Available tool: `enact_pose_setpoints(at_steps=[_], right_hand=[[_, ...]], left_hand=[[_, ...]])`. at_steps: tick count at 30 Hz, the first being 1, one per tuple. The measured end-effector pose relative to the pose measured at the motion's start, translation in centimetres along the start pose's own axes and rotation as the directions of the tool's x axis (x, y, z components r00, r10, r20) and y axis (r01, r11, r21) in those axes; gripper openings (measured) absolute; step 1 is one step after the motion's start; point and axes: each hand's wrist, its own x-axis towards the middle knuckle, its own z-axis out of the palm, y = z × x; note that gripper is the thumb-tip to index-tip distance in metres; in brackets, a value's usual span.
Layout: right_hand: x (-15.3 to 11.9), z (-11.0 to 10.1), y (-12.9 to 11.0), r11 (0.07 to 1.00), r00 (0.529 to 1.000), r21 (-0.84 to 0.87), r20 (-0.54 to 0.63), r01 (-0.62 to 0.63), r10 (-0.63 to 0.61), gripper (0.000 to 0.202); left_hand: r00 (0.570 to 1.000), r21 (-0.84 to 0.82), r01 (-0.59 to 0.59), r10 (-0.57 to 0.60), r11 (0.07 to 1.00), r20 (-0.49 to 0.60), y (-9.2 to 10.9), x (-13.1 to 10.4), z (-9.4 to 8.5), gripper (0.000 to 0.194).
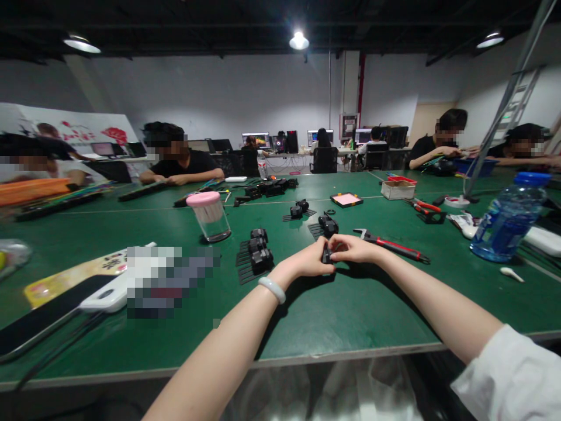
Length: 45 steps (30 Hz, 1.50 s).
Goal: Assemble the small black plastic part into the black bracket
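My left hand [312, 257], with a pale bangle [272, 290] on its wrist, is closed around a small black part [326, 254] a little above the table. My right hand [353, 249] pinches the same part from the other side; the fingers hide most of it, so its exact kind is unclear. Just beyond the hands lies a black part with thin prongs [327, 224]. More pronged black parts are grouped left of my left hand [258, 252], and others sit farther back [300, 208]. An adjustable wrench [397, 247] with red-and-black handle lies beside my right forearm.
On the green table [350, 316] stand a pink-lidded jar [210, 217] and a blue-capped bottle [508, 219]. Pliers [425, 206], a white box [397, 189] and a pink-topped square tray [346, 199] lie farther back. A phone [52, 313] lies left. Several people work around.
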Motion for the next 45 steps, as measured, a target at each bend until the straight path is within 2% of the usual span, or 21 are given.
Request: enact_pose_setpoints(at_steps=[18,25,33,45], right_hand=[[0.01,-0.03,0.29,0.994,0.995,0.032,0.013,-0.101,0.101,0.029],[0.14,-0.03,0.73,0.995,0.995,0.021,0.016,-0.102,0.102,0.032],[0.18,-0.04,0.72,0.995,0.995,0.016,0.025,-0.099,0.099,0.032],[0.06,0.03,0.49,0.988,0.990,0.076,-0.015,-0.136,0.137,0.031]], left_hand=[[1.000,-0.055,0.019,-0.018,0.998,0.017,0.20,-0.08,-0.18,0.043],[1.000,-0.045,-0.017,0.017,0.999,0.005,-0.13,0.05,0.01,0.043],[0.999,-0.042,0.042,-0.042,0.998,0.014,0.48,-0.08,-0.17,0.045],[1.000,-0.043,0.017,-0.016,0.999,0.021,0.08,0.02,-0.08,0.044]])
